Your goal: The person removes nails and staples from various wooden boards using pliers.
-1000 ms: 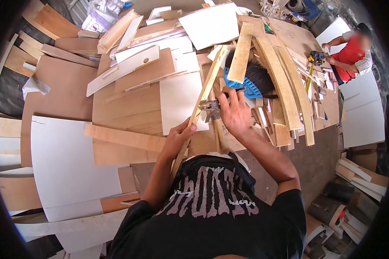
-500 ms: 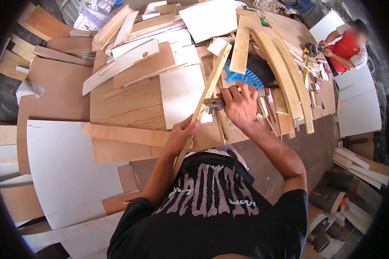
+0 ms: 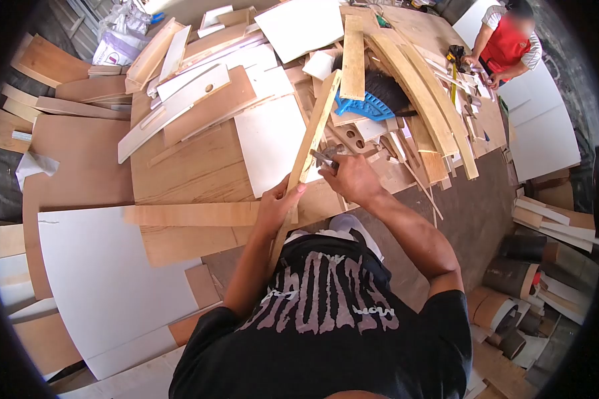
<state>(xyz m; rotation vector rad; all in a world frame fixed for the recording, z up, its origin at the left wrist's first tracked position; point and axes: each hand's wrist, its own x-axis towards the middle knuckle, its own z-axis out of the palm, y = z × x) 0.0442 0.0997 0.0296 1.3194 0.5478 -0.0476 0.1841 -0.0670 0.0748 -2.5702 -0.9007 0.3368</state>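
Note:
My left hand [image 3: 278, 205] is closed around a long, narrow wooden strip [image 3: 318, 126], which stands tilted from near my waist up over the workbench. A pair of dark metal pliers [image 3: 322, 159] is gripped in my right hand [image 3: 356, 178]. Their jaws are at the strip's right edge, above my left hand; whether they pinch anything is too small to tell. Behind my right hand lie wood offcuts and a blue brush [image 3: 365, 106] with dark bristles.
Long wooden planks [image 3: 424, 100] lie on the right of the bench. White panels [image 3: 273, 143] and boards cover its left side. Across the bench, a person in a red vest [image 3: 506, 50] stands near a yellow-and-black tool [image 3: 455, 54]. Cardboard-like tubes [image 3: 506, 276] lie at lower right.
My right hand has moved down and left with the pliers and has turned. The view has shifted slightly. The other person's hands have moved apart.

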